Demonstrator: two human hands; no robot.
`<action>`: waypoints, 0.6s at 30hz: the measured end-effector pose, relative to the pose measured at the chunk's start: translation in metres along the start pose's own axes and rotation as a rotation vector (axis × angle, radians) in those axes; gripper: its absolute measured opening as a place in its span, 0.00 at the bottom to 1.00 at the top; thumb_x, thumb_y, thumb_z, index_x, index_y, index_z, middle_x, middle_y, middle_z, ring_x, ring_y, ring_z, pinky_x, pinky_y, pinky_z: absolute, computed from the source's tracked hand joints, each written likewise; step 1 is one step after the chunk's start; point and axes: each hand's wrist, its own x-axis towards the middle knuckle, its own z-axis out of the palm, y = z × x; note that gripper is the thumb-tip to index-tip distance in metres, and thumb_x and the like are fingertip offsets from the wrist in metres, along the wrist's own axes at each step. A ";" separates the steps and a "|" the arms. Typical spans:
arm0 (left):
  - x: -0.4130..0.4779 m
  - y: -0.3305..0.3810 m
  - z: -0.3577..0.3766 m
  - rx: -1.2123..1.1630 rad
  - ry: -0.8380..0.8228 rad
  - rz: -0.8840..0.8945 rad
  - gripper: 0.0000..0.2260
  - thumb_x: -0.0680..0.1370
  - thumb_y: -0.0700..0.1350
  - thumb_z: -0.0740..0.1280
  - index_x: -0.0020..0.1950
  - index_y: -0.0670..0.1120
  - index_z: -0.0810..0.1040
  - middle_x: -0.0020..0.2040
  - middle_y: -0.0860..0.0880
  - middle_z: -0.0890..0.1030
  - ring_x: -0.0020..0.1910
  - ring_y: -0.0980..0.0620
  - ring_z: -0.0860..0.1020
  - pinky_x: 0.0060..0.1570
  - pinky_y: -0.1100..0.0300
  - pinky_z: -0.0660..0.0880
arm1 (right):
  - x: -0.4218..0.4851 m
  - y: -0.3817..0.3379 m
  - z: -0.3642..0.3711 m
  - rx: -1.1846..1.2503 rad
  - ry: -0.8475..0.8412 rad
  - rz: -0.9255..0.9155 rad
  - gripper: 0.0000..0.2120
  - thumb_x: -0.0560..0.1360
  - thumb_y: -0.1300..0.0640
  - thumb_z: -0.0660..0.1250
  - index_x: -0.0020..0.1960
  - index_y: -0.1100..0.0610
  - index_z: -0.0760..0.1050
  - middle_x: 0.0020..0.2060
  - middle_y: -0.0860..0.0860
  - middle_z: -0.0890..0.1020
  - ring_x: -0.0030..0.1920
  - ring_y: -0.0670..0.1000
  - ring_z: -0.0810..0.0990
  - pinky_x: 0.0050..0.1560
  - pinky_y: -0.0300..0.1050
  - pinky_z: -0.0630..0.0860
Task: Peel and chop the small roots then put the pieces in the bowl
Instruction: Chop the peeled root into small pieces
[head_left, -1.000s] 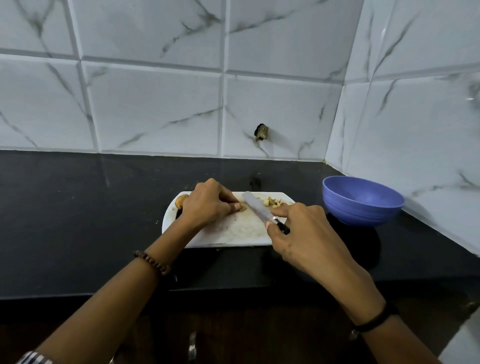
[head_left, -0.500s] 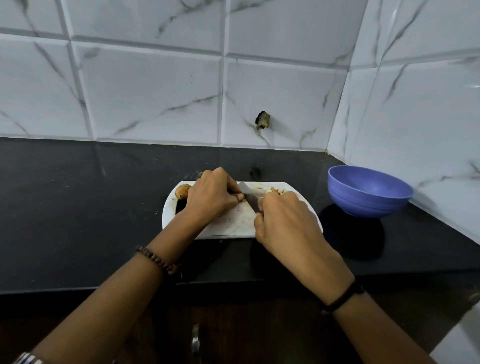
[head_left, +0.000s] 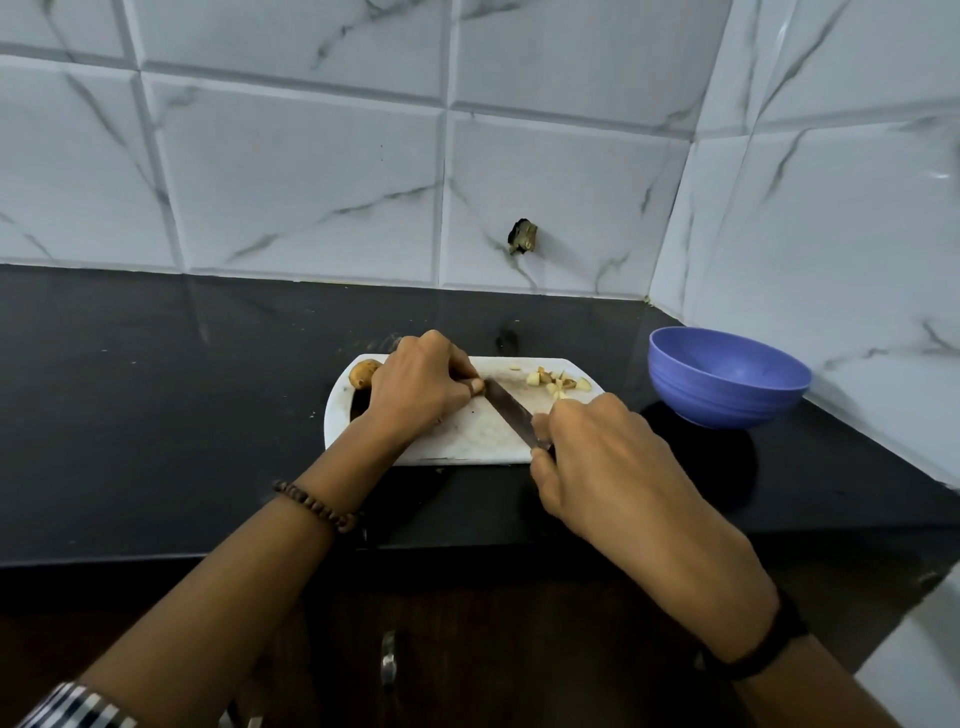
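A white cutting board (head_left: 467, 441) lies on the black counter. My left hand (head_left: 415, 387) is curled over a small root piece on the board; the piece is mostly hidden under my fingers. My right hand (head_left: 597, 457) grips the handle of a knife (head_left: 506, 410), whose blade slants up-left with its tip against my left fingertips. A whole brown root (head_left: 362, 372) lies at the board's far left corner. Several chopped pale pieces (head_left: 556, 380) sit at the board's far right. A blue bowl (head_left: 727, 376) stands to the right of the board.
The black counter (head_left: 156, 415) stretches to the left and ends at a front edge just below the board. White marbled tile walls rise behind and on the right. A dark hole (head_left: 523, 236) marks the back wall. A metal cabinet handle (head_left: 388, 662) shows below the counter.
My right hand has drawn back toward me and to the right, which uncovers the knife blade and the chopped pieces. My left hand has stayed on the root piece.
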 end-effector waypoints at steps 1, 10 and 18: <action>0.000 -0.001 0.000 -0.004 0.005 0.002 0.04 0.73 0.50 0.73 0.46 0.52 0.86 0.41 0.56 0.83 0.45 0.55 0.79 0.43 0.52 0.80 | -0.003 0.002 -0.002 -0.001 0.001 0.001 0.18 0.79 0.53 0.65 0.68 0.53 0.71 0.51 0.53 0.71 0.47 0.52 0.75 0.43 0.43 0.69; -0.002 -0.001 -0.001 0.022 -0.015 0.086 0.04 0.77 0.44 0.70 0.49 0.50 0.85 0.45 0.55 0.83 0.46 0.55 0.78 0.42 0.57 0.74 | -0.012 0.033 -0.014 0.148 0.174 -0.063 0.15 0.76 0.49 0.67 0.63 0.49 0.77 0.55 0.51 0.78 0.44 0.49 0.80 0.40 0.42 0.77; 0.003 -0.002 -0.009 -0.010 0.091 0.015 0.10 0.77 0.37 0.67 0.51 0.51 0.83 0.49 0.55 0.84 0.52 0.55 0.80 0.48 0.54 0.77 | 0.001 0.040 0.003 0.251 0.371 -0.023 0.18 0.77 0.48 0.64 0.66 0.46 0.76 0.42 0.52 0.80 0.36 0.51 0.80 0.41 0.49 0.80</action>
